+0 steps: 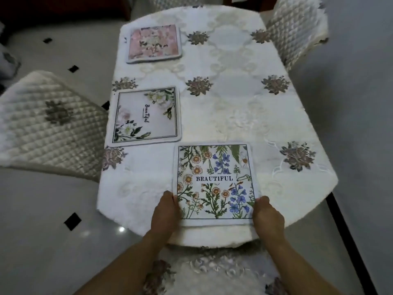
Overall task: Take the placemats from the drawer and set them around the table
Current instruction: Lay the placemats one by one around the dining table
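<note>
A square wildflower placemat (214,182) printed "BEAUTIFUL" lies at the near end of the table (234,92). My left hand (164,211) grips its near left edge and my right hand (269,216) grips its near right edge. A white placemat with pale blossoms (145,116) lies flat along the table's left side. Farther back on the left lies a pink floral placemat (154,43). The drawer is not in view.
A white embroidered cloth covers the table. Quilted chairs stand at the left (49,126), far right (297,28) and right below me (212,273). Grey tiled floor (53,241) surrounds the table. A dark strip runs along the floor on the right.
</note>
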Motion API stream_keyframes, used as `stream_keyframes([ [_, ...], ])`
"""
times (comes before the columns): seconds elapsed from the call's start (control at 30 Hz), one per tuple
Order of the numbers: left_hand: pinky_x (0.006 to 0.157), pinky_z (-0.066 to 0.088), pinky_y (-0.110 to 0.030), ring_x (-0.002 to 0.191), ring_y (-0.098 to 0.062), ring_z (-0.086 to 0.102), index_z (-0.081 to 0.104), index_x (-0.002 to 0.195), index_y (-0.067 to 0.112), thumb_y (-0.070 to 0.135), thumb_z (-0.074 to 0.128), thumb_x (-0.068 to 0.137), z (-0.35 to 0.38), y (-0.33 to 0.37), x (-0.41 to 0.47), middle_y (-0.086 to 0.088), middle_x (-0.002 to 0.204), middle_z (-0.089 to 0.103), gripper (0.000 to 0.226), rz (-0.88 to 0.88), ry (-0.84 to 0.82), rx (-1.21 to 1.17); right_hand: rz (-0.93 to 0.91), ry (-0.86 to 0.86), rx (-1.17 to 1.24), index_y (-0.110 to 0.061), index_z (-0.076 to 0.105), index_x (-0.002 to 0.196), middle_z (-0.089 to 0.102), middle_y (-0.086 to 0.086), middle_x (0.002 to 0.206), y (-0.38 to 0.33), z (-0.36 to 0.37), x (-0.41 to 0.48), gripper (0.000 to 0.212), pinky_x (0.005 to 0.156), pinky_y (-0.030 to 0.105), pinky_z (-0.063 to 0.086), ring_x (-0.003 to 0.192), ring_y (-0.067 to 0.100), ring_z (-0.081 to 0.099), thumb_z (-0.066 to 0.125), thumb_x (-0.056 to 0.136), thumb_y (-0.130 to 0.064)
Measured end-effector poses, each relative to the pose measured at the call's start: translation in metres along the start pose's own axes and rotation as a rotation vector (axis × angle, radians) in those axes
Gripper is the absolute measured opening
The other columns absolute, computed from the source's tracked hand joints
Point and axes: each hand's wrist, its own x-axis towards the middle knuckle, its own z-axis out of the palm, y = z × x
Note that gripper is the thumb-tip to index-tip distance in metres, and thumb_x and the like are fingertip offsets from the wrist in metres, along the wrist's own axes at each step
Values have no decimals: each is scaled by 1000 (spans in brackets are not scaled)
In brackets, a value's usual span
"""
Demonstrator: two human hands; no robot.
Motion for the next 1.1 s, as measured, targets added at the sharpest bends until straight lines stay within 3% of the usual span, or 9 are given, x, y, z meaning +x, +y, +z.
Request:
stream_keyframes([
  [0.2, 59, 41, -37, 64, -29, 53, 41, 83, 20, 34, 33, 99, 24, -1, -4, -5, 79, 56, 22, -98, 69, 184, 43, -78, 78, -13, 38, 89, 60, 5, 72, 24, 6, 10, 19, 67, 37, 46, 76, 33, 63, 31, 99, -27],
  [0.3, 61, 40, -39, 76, -35, 51, 46, 93, 10, 25, 42, 92, 30, 0, -8, -16, 91, 54, 16, 46, 213, 253, -111, 97, 70, -9, 42, 97, 59, 17, 84, 27, 11, 4, 16, 68, 42, 47, 80, 39, 59, 41, 91, -24],
  [0.33, 65, 41, -41, 83, -37, 50, 47, 101, 7, 23, 48, 87, 33, 5, -11, -19, 97, 53, 21, 78, 241, 268, -149, 162, 21, -5, 45, 107, 58, 23, 97, 24, 14, 4, 30, 74, 45, 45, 90, 41, 57, 48, 86, -26],
  [0.43, 99, 37, -50, 123, -40, 40, 40, 135, 7, 28, 56, 88, 55, 28, -12, -24, 137, 42, 54, 194, 239, 254, -274, 258, -22, 2, 34, 141, 34, 28, 144, -1, 17, 9, 69, 107, 52, 22, 135, 43, 30, 52, 85, -35],
  [0.5, 114, 21, -50, 143, -36, 18, 25, 147, 5, 36, 47, 94, 75, 44, -11, -22, 155, 22, 65, 302, 156, 307, -334, 223, -49, -3, 21, 149, 17, 25, 156, -23, 20, 10, 74, 116, 51, -2, 146, 38, 9, 44, 90, -40],
  [0.57, 118, 7, -52, 148, -33, -3, 14, 151, 5, 40, 33, 98, 95, 50, -7, -19, 160, 6, 66, 358, 41, 368, -435, 172, -72, -8, 13, 152, 7, 19, 160, -42, 33, 12, 71, 117, 49, -10, 148, 34, 1, 38, 94, -40],
  [0.73, 118, 10, -55, 148, -30, -2, 13, 152, 7, 38, 32, 97, 105, 35, -2, -15, 160, 7, 66, 466, -41, 520, -704, -14, -153, -10, 23, 151, 20, 10, 159, -40, 62, 24, 62, 119, 49, 11, 149, 23, 9, 31, 97, -40],
  [0.97, 117, 19, -52, 148, -32, 6, 17, 150, 1, 37, 38, 98, 73, -10, -15, -18, 160, 11, 67, 551, -87, 414, -544, -3, -166, -9, 18, 152, 14, 10, 161, 43, 20, 46, 66, 120, 47, 13, 149, 24, 8, 32, 97, -42],
  [1.1, 120, 2, -48, 147, -29, -14, 0, 151, 3, 39, 25, 100, 71, 41, 47, -18, 159, -11, 67, 470, -78, 369, -555, -4, -178, -14, 14, 153, 12, 7, 161, -17, 10, 93, 61, 121, 45, 2, 150, 22, 2, 19, 100, -41],
])
